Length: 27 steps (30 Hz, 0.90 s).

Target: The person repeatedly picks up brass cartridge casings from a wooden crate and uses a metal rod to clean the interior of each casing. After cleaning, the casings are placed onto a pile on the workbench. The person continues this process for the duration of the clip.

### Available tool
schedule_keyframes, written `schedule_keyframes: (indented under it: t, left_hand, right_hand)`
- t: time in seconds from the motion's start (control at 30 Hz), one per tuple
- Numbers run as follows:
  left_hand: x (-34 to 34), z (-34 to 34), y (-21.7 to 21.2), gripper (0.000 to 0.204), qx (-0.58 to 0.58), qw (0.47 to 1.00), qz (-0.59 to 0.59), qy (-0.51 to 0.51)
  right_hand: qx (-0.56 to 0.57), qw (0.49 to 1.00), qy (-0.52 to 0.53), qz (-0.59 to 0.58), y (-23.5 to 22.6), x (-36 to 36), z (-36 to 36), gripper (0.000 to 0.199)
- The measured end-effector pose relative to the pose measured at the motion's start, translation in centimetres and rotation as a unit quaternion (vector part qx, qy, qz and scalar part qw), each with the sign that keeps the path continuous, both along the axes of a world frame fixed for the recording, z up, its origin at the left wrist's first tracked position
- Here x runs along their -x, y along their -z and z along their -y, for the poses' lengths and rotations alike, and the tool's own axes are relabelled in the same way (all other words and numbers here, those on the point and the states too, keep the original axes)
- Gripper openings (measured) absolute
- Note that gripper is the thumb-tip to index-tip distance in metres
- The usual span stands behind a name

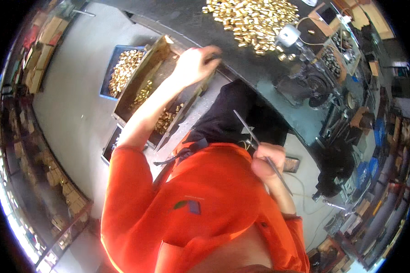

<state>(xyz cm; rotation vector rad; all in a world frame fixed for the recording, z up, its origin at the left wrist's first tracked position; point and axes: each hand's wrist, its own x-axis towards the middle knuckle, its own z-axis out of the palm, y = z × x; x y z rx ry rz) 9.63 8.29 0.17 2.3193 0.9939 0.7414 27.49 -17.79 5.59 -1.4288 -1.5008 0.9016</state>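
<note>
Fingers of your left hand (193, 63) clamp the rim of the tilted metal tray (143, 77) so its brass pieces (166, 119) slide low, while your right hand (268, 160) grips a thin metal rod (259, 145) clear of the counter (241, 54).

Left arm stretched up and away from the body, bare forearm, orange sleeve ending at the upper arm. Left hand (193, 63) at full reach, wrist bent, fingers (209, 57) curled down and closed in a grip. Right arm folded tight, elbow low at the side, forearm angled up toward the chest. Right hand (268, 161) held close to the torso, fingers wrapped shut, thumb pressed on top. Hands well apart.
</note>
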Motion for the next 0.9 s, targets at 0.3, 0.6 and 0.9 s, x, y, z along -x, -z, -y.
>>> schedule_keyframes:
  t: [0.3,0.6,0.9]
  left_hand:
    - [13.4,6.4,13.3,0.030,0.183,0.948,-0.262,0.002]
    - [11.1,5.1,16.8,0.022,0.213,0.889,-0.405,-0.013]
    - [12.3,5.6,6.1,0.024,0.497,0.831,0.247,-0.042]
  right_hand:
    - [0.010,0.997,-0.062,-0.037,-0.2,1.4,-1.5,0.042]
    - [0.010,0.997,-0.068,0.026,-0.3,1.0,-0.8,0.026]
    - [0.037,0.997,-0.060,-0.008,0.0,1.1,-0.9,0.045]
